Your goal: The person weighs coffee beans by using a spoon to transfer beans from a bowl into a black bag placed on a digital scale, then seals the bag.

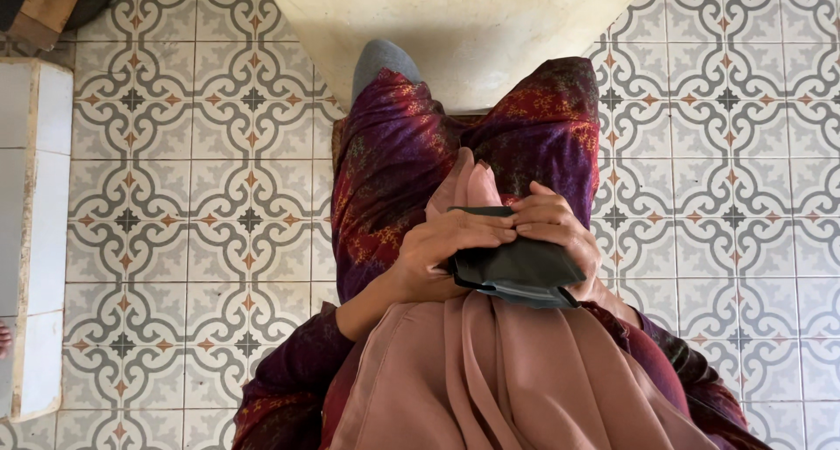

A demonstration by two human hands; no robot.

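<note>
1. The floor (pixel 201 205) was laid with patterned tiles in grey and white with small rust-coloured accents, and it filled most of the head view on both sides of the seated person.
2. A pale cream block (pixel 464 30), angled at its edges, stood at the top of the view, just beyond the person's knees.
3. A white tiled ledge (pixel 35 231) with a worn edge ran down the left side, well apart from the person.
4. The person's lap was covered by a dark maroon patterned skirt (pixel 394 161), with one grey-clad knee or foot showing at its far end.
5. A dusty pink cloth (pixel 499 380) hung down the front of the body, and a narrow end of it lay up over the lap behind the hands.
6. A dark, folded pouch-like thing (pixel 525 271), soft and slightly shiny, sat over the lap in the middle of the view, held between both hands.
7. The left hand (pixel 442 253) gripped the pouch from its left side, fingers curled over the top edge.
8. The right hand (pixel 551 227) grasped the same pouch from the right, its fingertips meeting those of the left hand on the upper edge.
</note>
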